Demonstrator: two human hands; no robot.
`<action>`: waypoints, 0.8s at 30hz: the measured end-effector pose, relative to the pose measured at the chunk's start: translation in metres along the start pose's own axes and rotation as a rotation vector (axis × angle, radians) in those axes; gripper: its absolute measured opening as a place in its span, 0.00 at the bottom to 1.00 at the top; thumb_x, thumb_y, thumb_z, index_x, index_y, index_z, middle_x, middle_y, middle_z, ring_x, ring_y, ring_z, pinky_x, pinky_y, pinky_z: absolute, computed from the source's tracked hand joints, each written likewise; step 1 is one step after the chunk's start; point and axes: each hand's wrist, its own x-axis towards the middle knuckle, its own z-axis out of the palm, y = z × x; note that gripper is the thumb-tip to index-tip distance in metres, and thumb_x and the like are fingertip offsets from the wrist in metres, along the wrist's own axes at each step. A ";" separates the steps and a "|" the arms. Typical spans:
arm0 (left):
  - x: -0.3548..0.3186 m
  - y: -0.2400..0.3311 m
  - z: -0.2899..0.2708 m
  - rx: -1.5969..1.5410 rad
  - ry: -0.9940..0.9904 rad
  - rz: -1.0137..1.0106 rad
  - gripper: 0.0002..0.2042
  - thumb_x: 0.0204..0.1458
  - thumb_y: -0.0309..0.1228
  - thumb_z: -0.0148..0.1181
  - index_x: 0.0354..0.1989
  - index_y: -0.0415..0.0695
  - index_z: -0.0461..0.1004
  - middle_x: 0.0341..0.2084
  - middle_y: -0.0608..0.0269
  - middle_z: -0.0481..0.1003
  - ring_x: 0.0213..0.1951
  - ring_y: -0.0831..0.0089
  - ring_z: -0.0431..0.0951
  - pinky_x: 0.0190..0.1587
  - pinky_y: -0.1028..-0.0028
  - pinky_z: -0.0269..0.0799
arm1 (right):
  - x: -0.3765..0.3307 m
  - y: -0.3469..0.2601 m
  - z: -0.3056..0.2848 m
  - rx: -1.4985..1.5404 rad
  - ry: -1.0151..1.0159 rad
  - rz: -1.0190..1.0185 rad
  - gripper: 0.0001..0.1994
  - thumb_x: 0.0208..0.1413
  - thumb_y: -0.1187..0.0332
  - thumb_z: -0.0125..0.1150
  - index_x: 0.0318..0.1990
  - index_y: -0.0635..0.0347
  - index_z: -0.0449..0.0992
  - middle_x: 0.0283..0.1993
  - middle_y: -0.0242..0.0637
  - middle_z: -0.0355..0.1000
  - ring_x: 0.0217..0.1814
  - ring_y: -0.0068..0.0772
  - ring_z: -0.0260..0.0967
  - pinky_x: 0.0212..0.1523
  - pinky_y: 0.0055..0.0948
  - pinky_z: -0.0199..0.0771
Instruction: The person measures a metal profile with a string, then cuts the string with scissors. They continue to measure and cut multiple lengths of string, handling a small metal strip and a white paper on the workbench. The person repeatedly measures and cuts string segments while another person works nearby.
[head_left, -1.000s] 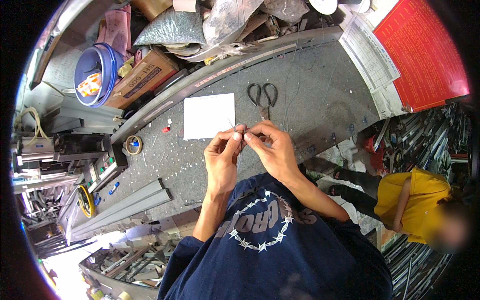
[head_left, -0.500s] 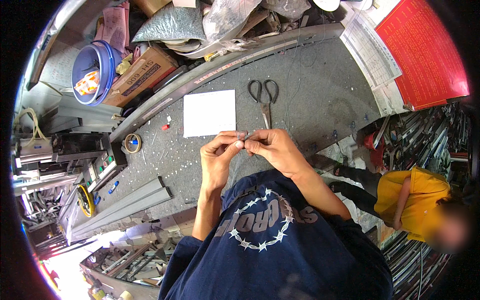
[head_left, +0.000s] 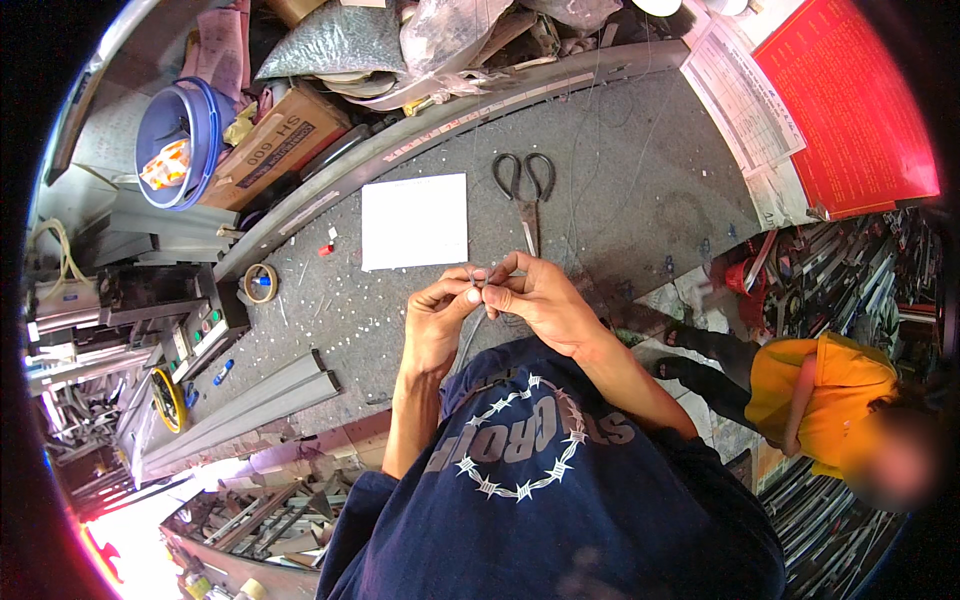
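My left hand (head_left: pixel 438 312) and my right hand (head_left: pixel 540 303) meet over the near part of the grey workbench (head_left: pixel 340 290), thumbs and forefingers pinched. Between the fingertips is a thin grey strand (head_left: pixel 468 340), part of it hanging below them; whether it is wire or cord I cannot make out. Just beyond my right hand lies a pair of black-handled scissors (head_left: pixel 524 190), blades pointing toward me. A white sheet of paper (head_left: pixel 414 222) rests flat beyond my left hand.
Left on the bench are a tape roll (head_left: pixel 261 283), a red cap (head_left: pixel 326 249), a blue marker (head_left: pixel 223 373) and grey metal profiles (head_left: pixel 240 415). A blue bucket (head_left: pixel 205 150) and cardboard box (head_left: pixel 280 145) stand far left. A person in yellow (head_left: pixel 825 400) is at the right.
Both hands stay together at the strand. My right forefinger has lifted and bent slightly more. The view has shifted a little, so the bench things sit slightly farther left and up.
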 end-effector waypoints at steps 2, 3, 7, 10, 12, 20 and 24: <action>-0.001 -0.002 -0.001 -0.020 0.019 -0.026 0.05 0.57 0.18 0.66 0.39 0.39 0.85 0.50 0.54 0.78 0.46 0.66 0.79 0.50 0.64 0.77 | 0.002 0.002 -0.002 0.006 -0.011 0.000 0.09 0.64 0.73 0.66 0.44 0.63 0.71 0.35 0.35 0.75 0.39 0.26 0.74 0.42 0.24 0.71; -0.001 -0.003 -0.001 -0.034 0.016 -0.041 0.05 0.57 0.18 0.66 0.39 0.40 0.85 0.50 0.54 0.77 0.46 0.66 0.79 0.50 0.64 0.77 | 0.003 0.003 -0.003 0.006 -0.020 -0.002 0.09 0.64 0.73 0.66 0.44 0.62 0.71 0.35 0.35 0.75 0.39 0.26 0.74 0.42 0.25 0.71; -0.002 -0.005 -0.002 -0.049 0.013 -0.062 0.05 0.58 0.19 0.66 0.39 0.40 0.85 0.51 0.55 0.77 0.46 0.66 0.78 0.48 0.65 0.76 | 0.007 0.010 -0.008 0.019 -0.034 0.012 0.10 0.64 0.73 0.67 0.45 0.62 0.70 0.36 0.35 0.76 0.39 0.25 0.74 0.43 0.24 0.72; -0.005 -0.007 -0.001 -0.019 0.040 -0.064 0.04 0.58 0.20 0.66 0.39 0.39 0.85 0.51 0.56 0.76 0.46 0.67 0.77 0.47 0.65 0.76 | 0.010 0.019 -0.010 0.044 -0.034 0.007 0.11 0.63 0.72 0.68 0.45 0.62 0.70 0.37 0.34 0.76 0.39 0.23 0.73 0.43 0.24 0.72; -0.008 -0.009 -0.002 0.008 0.067 -0.065 0.03 0.58 0.21 0.66 0.38 0.38 0.84 0.52 0.57 0.76 0.47 0.67 0.77 0.47 0.65 0.75 | 0.011 0.025 -0.011 0.020 -0.023 0.005 0.12 0.62 0.71 0.69 0.44 0.64 0.69 0.35 0.37 0.77 0.38 0.23 0.74 0.41 0.23 0.74; -0.019 -0.022 -0.006 0.021 0.132 -0.030 0.05 0.62 0.25 0.64 0.36 0.36 0.81 0.52 0.60 0.73 0.47 0.69 0.75 0.48 0.68 0.72 | 0.018 0.047 -0.013 -0.014 -0.023 0.018 0.14 0.62 0.69 0.71 0.45 0.65 0.70 0.35 0.37 0.78 0.38 0.23 0.75 0.40 0.23 0.74; -0.019 -0.030 -0.011 0.031 0.198 -0.018 0.06 0.63 0.26 0.63 0.37 0.36 0.81 0.52 0.61 0.73 0.50 0.69 0.74 0.51 0.68 0.71 | 0.027 0.050 -0.013 -0.099 -0.027 0.012 0.15 0.61 0.67 0.71 0.45 0.66 0.70 0.35 0.37 0.77 0.38 0.22 0.75 0.40 0.25 0.75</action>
